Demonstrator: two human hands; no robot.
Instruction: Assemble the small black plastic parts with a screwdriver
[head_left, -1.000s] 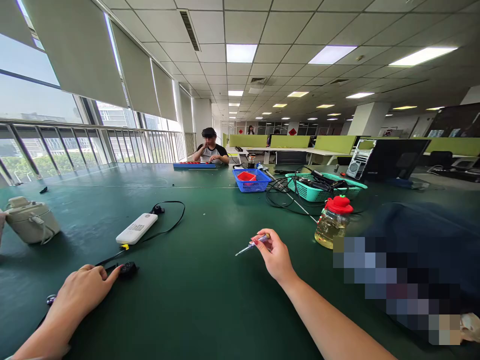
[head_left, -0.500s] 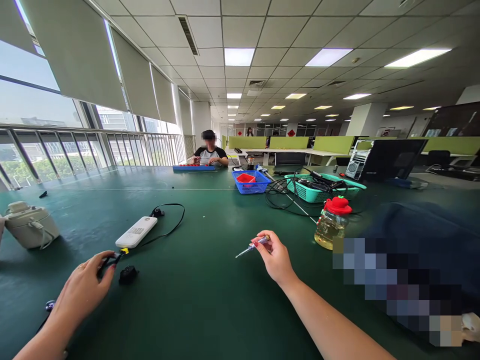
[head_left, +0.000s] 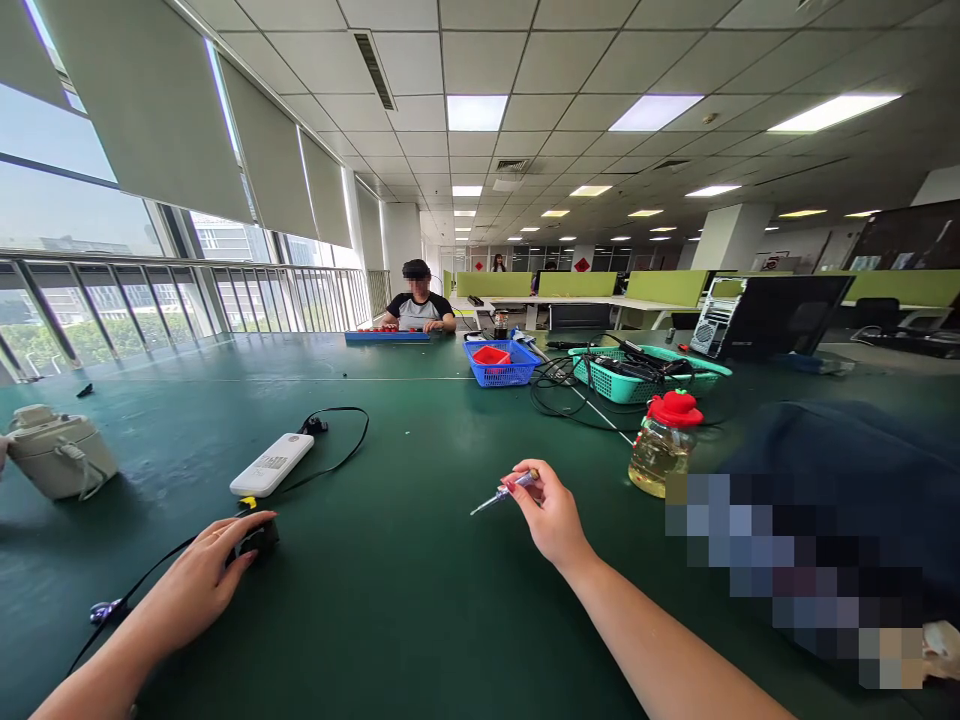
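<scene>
My right hand pinches a small screwdriver with a clear handle, its tip pointing left just above the green table. My left hand lies low on the table at the left, fingers curled over a small black plug-like piece. A thin black cable runs from that piece toward a connector at the left edge. Just beyond the fingers lies a white power bank with a yellow-tipped lead and a black cable loop.
A cream bag sits far left. A glass jar with a red lid stands right of centre, a dark cloth beside it. Further back are a blue basket, a teal basket of cables, a monitor and a seated person.
My left hand let go of the yellow-tipped cable near the power bank and came back down onto the black piece. The right hand with the screwdriver has stayed put.
</scene>
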